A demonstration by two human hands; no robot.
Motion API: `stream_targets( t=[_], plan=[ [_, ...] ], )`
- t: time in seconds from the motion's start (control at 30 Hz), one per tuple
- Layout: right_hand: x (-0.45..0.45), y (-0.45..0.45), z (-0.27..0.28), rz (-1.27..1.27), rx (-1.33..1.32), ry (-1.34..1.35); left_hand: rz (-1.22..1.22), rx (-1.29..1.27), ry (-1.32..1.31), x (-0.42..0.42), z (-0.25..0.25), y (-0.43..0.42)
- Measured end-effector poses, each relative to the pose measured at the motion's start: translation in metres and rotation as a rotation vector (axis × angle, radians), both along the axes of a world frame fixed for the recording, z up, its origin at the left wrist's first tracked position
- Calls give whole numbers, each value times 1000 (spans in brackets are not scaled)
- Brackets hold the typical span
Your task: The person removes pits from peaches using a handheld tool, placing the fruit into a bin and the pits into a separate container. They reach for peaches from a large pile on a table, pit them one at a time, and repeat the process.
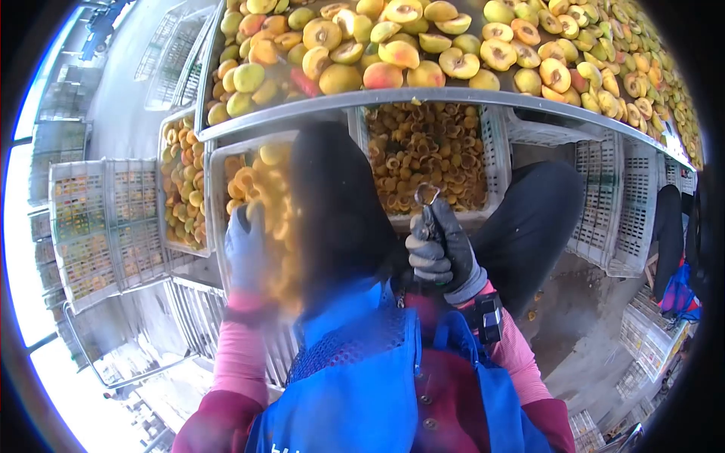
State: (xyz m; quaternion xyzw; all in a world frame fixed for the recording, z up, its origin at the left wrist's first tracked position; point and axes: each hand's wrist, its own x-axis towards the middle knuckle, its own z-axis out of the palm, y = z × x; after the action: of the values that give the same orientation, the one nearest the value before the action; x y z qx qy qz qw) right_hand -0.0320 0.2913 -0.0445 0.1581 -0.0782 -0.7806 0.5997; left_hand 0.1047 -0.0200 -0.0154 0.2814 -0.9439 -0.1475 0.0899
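Note:
My right hand (447, 253), in a grey and black glove, is wrapped round the dark handle of a pitting tool whose metal loop (427, 194) points up and away from me. My left hand (245, 241), gloved in grey-blue, is at the left side of a white crate (217, 170) of halved peaches (276, 189). Its fingers reach over the fruit and are blurred, so whether they hold a piece cannot be made out. Beyond the tool, between my knees, a crate (495, 162) contains many brown, hollow-looking scraps (423, 151).
A metal-edged table (377, 97) piled with whole and halved peaches (400, 53) spans the far side. More peaches fill a crate (183, 189) at the left. Stacked plastic crates (106, 226) stand at left and right (615, 196). Another person's dark-clothed leg (666, 234) shows at far right.

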Motion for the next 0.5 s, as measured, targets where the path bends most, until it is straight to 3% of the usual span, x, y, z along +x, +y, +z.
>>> stream_targets(
  t=[0.07, 0.1, 0.17, 0.3, 0.37, 0.4, 0.47, 0.5],
  plan=[
    [0, -2, -1, 30, -3, -14, 237, -119, -226, 15, -21, -25],
    [0, -5, -4, 53, -1, 5, 44, -174, -82, -6, 5, -6],
    [-1, -7, -1, 97, 116, 62, 136, 89, 93, -66, 31, 33],
    [-13, -9, 18, 164, 417, 191, -216, 16, 301, -183, 54, 88],
    [-18, -5, 23, 112, 496, 152, -303, -298, 66, -237, 43, 91],
    [-25, -3, 25, 52, 528, 92, -309, -135, -409, -289, 36, 91],
    [-33, -1, 29, -9, 594, 26, -398, -138, -566, -321, 31, 84],
    [-39, 0, 31, -20, 633, 14, -434, -82, -493, -322, 29, 80]
  ],
)
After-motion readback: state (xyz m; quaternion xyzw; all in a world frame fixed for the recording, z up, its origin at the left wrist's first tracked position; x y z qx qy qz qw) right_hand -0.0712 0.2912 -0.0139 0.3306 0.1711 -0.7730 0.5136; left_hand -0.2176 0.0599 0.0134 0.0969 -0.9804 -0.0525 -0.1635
